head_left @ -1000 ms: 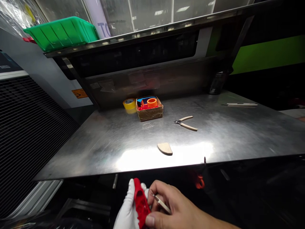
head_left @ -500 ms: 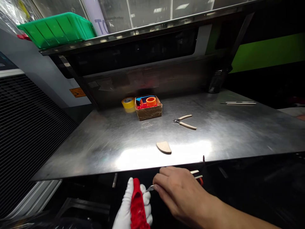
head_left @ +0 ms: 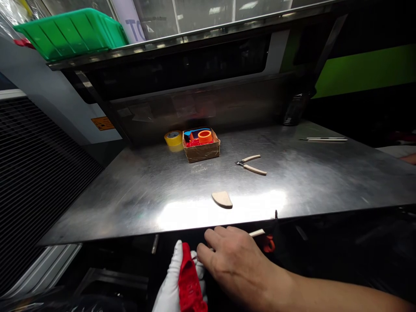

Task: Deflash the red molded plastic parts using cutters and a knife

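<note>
My left hand (head_left: pixel 170 281), in a white glove, is wrapped around a red moulded piece (head_left: pixel 189 277) with a rounded top and an uneven, bumpy surface. Bare and closed, my right hand (head_left: pixel 235 260) is pressed up against the upper right side of that piece. From behind its knuckles sticks the pale end of a slim tool (head_left: pixel 257 233); the working tip is hidden by my fingers. Both hands are just below the table's front edge. Above them on the table lies a beige wedge-shaped pad (head_left: pixel 222 199).
On the metal table (head_left: pixel 136 195) lie beige-handled nippers (head_left: pixel 251 164), a cardboard box (head_left: pixel 202 152) of red and orange pieces, yellow tape (head_left: pixel 173 138) and thin sticks (head_left: pixel 325 139). A dark bottle (head_left: pixel 292 110) stands behind. A green bin (head_left: pixel 74 34) sits on the shelf. An orange object (head_left: pixel 269 243) shows beside my right hand.
My right hand has shifted left and closer to the red piece. The tool's metal, blade-like tip, visible before, is now covered. The camera view has shifted slightly.
</note>
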The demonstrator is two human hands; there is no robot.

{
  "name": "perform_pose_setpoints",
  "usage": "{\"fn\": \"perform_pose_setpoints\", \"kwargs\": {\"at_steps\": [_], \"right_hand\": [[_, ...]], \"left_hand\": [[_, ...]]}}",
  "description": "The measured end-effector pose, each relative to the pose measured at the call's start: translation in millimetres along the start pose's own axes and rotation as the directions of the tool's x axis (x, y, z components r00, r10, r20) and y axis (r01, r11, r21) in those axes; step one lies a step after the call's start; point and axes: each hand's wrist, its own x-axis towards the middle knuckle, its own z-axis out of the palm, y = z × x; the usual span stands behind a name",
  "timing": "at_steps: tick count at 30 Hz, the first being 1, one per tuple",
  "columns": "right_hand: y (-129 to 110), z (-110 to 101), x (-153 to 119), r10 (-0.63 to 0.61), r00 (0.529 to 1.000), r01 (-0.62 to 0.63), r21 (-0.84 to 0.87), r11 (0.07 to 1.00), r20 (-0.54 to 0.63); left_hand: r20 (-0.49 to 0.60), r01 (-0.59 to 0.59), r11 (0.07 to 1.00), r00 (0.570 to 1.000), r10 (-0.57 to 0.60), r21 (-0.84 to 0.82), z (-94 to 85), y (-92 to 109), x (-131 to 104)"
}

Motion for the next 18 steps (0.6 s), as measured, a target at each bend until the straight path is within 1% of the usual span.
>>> {"fn": "perform_pose_setpoints", "kwargs": {"at_steps": [3,8,15,18], "right_hand": [[0,1,0,0.001,0.999,-0.001,-0.022,1.000,-0.036],[-1,4,-1,-0.008,0.995,0.004,-0.039,0.999,-0.103],[-2,3,-3,0.004,0.996,-0.007,-0.024,1.000,-0.093],[-3,4,-3,0.004,0.996,-0.006,-0.029,1.000,-0.090]], "left_hand": [[-0.008,0.004,0.999,1.000,-0.005,-0.048,3.3,2,-1],[-0.023,0.001,0.993,1.000,-0.004,-0.117,4.0,1,-1],[-0.007,0.011,0.986,1.000,-0.012,-0.169,12.7,-2,-1],[-0.006,-0.006,0.984,1.000,0.005,-0.176,13.4,-3,0]]}}
